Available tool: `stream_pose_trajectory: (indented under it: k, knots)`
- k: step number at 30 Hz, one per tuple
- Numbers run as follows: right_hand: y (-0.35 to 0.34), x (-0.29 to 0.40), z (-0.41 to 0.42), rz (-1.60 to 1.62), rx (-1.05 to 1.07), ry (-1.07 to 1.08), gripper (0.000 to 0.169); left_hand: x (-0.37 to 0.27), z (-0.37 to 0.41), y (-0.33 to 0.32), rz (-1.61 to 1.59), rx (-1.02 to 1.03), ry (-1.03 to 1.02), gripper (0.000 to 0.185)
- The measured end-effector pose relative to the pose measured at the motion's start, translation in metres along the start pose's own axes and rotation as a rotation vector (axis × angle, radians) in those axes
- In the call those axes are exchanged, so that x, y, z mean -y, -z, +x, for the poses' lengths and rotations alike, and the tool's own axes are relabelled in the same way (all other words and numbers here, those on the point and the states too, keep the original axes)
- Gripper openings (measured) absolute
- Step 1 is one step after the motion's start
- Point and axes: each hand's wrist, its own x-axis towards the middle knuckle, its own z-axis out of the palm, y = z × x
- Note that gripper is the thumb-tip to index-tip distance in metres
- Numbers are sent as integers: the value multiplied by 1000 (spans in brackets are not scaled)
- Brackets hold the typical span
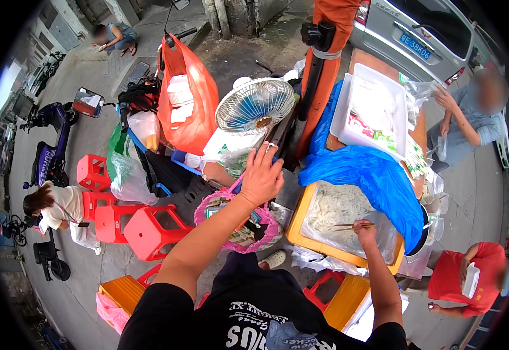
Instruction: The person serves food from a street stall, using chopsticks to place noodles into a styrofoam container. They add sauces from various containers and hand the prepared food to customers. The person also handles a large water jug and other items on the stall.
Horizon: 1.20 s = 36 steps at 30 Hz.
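My right hand [365,232] is closed around a pair of wooden chopsticks [346,226], whose tips reach over white noodles [339,203] in a yellow crate [299,218] lined with clear plastic. A blue plastic sheet [359,164] lies bunched over the crate's far edge. My left hand [263,175] is stretched forward with its fingers spread, just below an electric fan [255,106] and above a pink-rimmed woven basket [202,210] of small packets. Something small and white shows by its fingertips; whether it is held, I cannot tell.
Red plastic stools [154,234] stand at the left, near a seated person [57,210]. An orange-red bag [189,96] hangs on a parked vehicle. White trays [377,109] sit beyond the noodles. A person in blue [468,118] and one in red [468,275] stand at the right.
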Motion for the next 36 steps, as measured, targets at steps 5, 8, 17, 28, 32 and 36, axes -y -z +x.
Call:
stream_pose_trajectory:
  k: [5,8,17,28,32,36]
  knots:
    - [-14,5,5,-127,-119,-11,10,8,-2,2,-85,-33,13,36]
    - [-61,77,-35,424,43,-383,14,24,-11,17,-166,-30,43,36]
    - [-146,144,-142,-278,-355,201,7,177,19,32,-638,-156,80,23]
    - [-203,183,-128,-669,-605,55,10,642,74,-23,-268,46,553,26]
    - [-218,144,-141,-569,-616,18,12,711,145,-63,-46,130,466,37]
    - [-215,165,-129,-723,-586,-37,13,797,105,-91,239,338,646,56]
